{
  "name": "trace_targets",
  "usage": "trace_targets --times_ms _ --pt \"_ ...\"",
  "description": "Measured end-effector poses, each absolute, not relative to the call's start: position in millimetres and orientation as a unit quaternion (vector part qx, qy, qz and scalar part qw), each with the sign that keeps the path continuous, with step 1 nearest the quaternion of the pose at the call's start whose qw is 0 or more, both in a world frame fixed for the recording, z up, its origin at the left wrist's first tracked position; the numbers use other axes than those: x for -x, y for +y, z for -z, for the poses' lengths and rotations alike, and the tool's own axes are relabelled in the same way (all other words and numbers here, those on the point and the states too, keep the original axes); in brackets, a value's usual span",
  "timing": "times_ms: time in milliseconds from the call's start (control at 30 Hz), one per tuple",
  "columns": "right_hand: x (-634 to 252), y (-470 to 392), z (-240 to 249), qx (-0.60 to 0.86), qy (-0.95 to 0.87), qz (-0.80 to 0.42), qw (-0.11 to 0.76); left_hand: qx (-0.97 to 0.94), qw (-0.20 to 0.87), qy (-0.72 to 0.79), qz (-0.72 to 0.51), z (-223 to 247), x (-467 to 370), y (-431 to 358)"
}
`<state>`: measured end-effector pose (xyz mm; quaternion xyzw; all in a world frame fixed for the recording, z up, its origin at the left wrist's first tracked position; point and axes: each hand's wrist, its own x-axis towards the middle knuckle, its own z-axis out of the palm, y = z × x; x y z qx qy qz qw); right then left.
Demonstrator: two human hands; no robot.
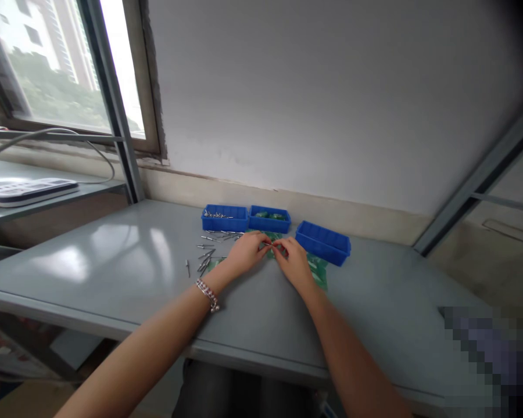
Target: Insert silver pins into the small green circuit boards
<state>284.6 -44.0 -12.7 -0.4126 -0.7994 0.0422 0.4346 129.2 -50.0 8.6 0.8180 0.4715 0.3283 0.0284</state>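
My left hand [249,251] and my right hand [291,256] meet over the middle of the grey table, fingertips pinched close together. Between them is a small, thin metallic piece [268,244], partly covered by the fingers. Both hands appear closed on it. Several slim metal parts [206,259] lie loose to the left of my left hand. Green plastic packets [317,271] lie beside my right hand, and more green shows behind and under the hands.
A blue bin with metal parts [224,224], a blue bin with green packets [269,223] and a third blue bin [323,242] stand behind the hands. On the left shelf lies a white device [28,190] near a cable.
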Motion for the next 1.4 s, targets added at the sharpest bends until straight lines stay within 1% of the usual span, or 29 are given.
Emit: trace_targets --times_ms 733,1400 --pt "-285.2 -42.2 15.5 0.429 -0.798 -0.018 0.423 -0.814 0.029 0.477 -0.33 -10.2 -129.8 -50.9" --pt "-284.7 -43.1 15.0 0.423 -0.796 -0.037 0.431 -0.816 0.035 0.474 -0.33 -9.7 -128.9 -51.5"
